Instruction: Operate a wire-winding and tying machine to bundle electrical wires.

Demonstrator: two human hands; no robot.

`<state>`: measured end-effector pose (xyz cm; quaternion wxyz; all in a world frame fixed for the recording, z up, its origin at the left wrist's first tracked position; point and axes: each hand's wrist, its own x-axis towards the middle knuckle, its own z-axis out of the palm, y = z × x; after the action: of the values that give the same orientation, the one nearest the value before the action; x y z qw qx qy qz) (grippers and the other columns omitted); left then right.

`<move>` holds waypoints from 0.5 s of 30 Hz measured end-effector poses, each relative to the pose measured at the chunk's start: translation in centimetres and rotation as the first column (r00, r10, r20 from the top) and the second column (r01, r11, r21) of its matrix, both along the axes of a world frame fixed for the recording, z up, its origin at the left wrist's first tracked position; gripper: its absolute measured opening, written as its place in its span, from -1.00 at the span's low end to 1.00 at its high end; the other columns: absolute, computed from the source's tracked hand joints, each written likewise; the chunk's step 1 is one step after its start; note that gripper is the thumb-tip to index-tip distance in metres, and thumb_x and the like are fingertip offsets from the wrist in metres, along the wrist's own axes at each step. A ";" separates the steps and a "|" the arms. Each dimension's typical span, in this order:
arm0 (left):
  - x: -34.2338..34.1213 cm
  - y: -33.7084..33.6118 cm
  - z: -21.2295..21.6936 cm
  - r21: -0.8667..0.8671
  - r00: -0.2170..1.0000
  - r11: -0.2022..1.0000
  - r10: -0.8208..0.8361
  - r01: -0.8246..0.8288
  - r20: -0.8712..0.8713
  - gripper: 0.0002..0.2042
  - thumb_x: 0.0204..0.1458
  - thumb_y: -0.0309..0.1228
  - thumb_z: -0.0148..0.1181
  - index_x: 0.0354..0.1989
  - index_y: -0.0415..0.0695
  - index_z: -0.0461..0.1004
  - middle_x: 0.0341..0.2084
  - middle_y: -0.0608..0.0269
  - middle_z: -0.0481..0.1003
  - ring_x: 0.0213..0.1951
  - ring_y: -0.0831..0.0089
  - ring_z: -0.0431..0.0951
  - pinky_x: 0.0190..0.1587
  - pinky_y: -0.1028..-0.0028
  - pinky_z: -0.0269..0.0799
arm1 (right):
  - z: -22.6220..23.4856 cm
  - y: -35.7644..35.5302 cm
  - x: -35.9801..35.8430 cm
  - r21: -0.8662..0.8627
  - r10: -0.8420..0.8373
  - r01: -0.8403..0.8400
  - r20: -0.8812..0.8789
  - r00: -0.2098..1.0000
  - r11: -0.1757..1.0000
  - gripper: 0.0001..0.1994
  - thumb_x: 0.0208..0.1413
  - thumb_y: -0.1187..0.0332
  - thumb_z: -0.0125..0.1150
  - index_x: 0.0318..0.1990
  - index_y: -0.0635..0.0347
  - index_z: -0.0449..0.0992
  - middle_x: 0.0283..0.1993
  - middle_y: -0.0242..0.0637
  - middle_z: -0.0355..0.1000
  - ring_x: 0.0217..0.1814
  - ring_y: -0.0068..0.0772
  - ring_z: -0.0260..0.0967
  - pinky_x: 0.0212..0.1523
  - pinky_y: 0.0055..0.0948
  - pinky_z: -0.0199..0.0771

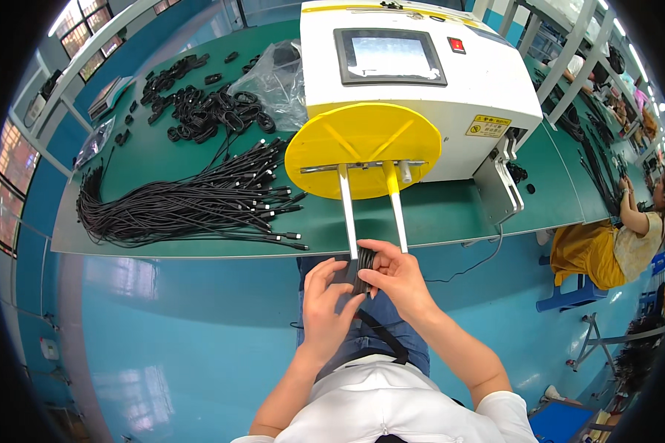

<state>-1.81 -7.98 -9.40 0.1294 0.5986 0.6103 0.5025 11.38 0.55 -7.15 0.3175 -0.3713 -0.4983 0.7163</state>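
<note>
A small coil of black cable (364,272) is at the tips of two metal prongs, which stick out toward me from a round yellow disc (362,133). My right hand (397,280) pinches the coil between thumb and fingers from the right. On the other side, my left hand (324,306) curves its thumb and fingertips around the coil's left edge. The left prong (346,207) ends right at the coil; the right prong (397,214) reaches down beside my right hand. Where the fingers meet the coil's underside is hidden.
The disc belongs to a white machine (421,118) with a screen (389,56) on the green table (273,240). Long black cables (185,199) lie in a bundle at left, behind them many coiled cables (199,111) and a clear plastic bag (277,81). A person (628,229) sits at far right.
</note>
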 end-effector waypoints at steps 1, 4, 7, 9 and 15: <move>-0.1 0.0 -0.3 -0.016 0.999 1.000 -0.006 0.007 0.036 -0.87 -0.22 -0.60 0.33 -0.47 -0.28 0.49 0.00 0.03 0.35 -0.04 0.26 0.46 -0.06 0.35 0.47 | 0.0 0.1 0.0 -0.031 0.018 -0.018 -0.013 1.000 0.999 -0.52 0.00 0.64 0.15 0.15 0.33 0.32 -0.36 -0.30 0.43 -0.45 -0.59 0.37 -0.50 -0.63 0.42; -0.5 -0.3 -1.4 -0.114 0.832 0.981 -0.070 0.159 0.550 -0.86 -0.21 -0.61 0.32 -0.44 -0.27 0.51 -0.02 0.03 0.38 -0.01 0.22 0.44 -0.02 0.35 0.42 | 0.3 0.2 0.0 -0.092 0.066 -0.069 -0.039 0.997 0.993 -0.53 0.00 0.64 0.15 0.14 0.30 0.35 -0.43 -0.41 0.39 -0.50 -0.66 0.32 -0.50 -0.65 0.36; -0.3 -0.8 -1.6 -0.139 0.695 0.960 -0.073 0.245 0.716 -0.86 -0.19 -0.60 0.31 -0.41 -0.28 0.53 -0.01 0.04 0.39 0.02 0.22 0.43 0.01 0.35 0.38 | 0.5 0.0 0.3 -0.128 0.063 -0.074 -0.089 0.994 0.989 -0.55 0.01 0.64 0.15 0.12 0.28 0.37 -0.43 -0.41 0.39 -0.50 -0.66 0.32 -0.49 -0.66 0.36; -0.1 -0.9 -1.0 -0.171 0.776 0.954 -0.089 0.248 0.625 -0.85 -0.15 -0.57 0.29 -0.36 -0.29 0.54 0.03 0.04 0.38 0.05 0.27 0.42 0.04 0.36 0.36 | 0.4 -0.4 0.4 -0.090 0.066 -0.074 -0.087 0.994 0.993 -0.55 0.01 0.64 0.14 0.12 0.27 0.38 -0.42 -0.41 0.39 -0.49 -0.66 0.32 -0.48 -0.66 0.36; 0.5 -2.1 0.6 -0.180 0.891 0.966 -0.087 0.184 0.445 -0.87 -0.09 -0.51 0.28 -0.36 -0.28 0.57 0.11 0.04 0.33 0.06 0.35 0.42 0.03 0.42 0.36 | 0.4 -2.2 0.0 0.133 0.030 -0.011 -0.141 0.990 0.991 -0.57 0.02 0.61 0.14 0.11 0.29 0.37 -0.31 -0.31 0.45 -0.35 -0.60 0.40 -0.40 -0.63 0.41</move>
<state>-1.30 -10.08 -8.84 0.3614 0.4954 0.5737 0.5429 11.33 -1.63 -6.75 0.3687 -0.2923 -0.5243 0.7097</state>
